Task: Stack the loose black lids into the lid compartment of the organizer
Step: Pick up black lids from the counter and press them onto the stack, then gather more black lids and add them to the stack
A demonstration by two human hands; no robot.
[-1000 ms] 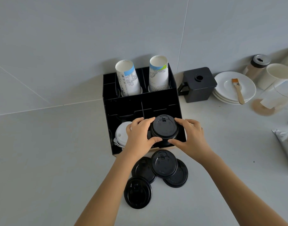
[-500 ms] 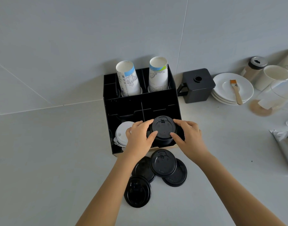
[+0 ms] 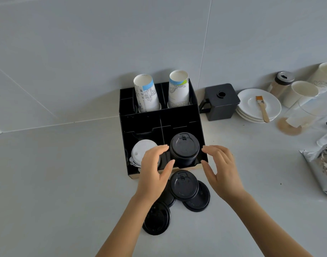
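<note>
Four loose black lids [image 3: 184,188] are lying overlapped on the grey surface [image 3: 57,182] at lower centre of the frame, just in front of the black organizer [image 3: 159,117]. A stack of black lids [image 3: 184,149] is sitting in the organizer's front right compartment, with a stack of white lids [image 3: 142,153] in the compartment to its left. Both hands are hovering on either side of the black stack, not touching it: the left hand [image 3: 154,171] is showing a wide grip, fingers spread and empty, and the right hand [image 3: 222,167] is likewise spread wide and empty. Two printed paper cups [image 3: 178,89] are standing in the organizer's rear slots.
</note>
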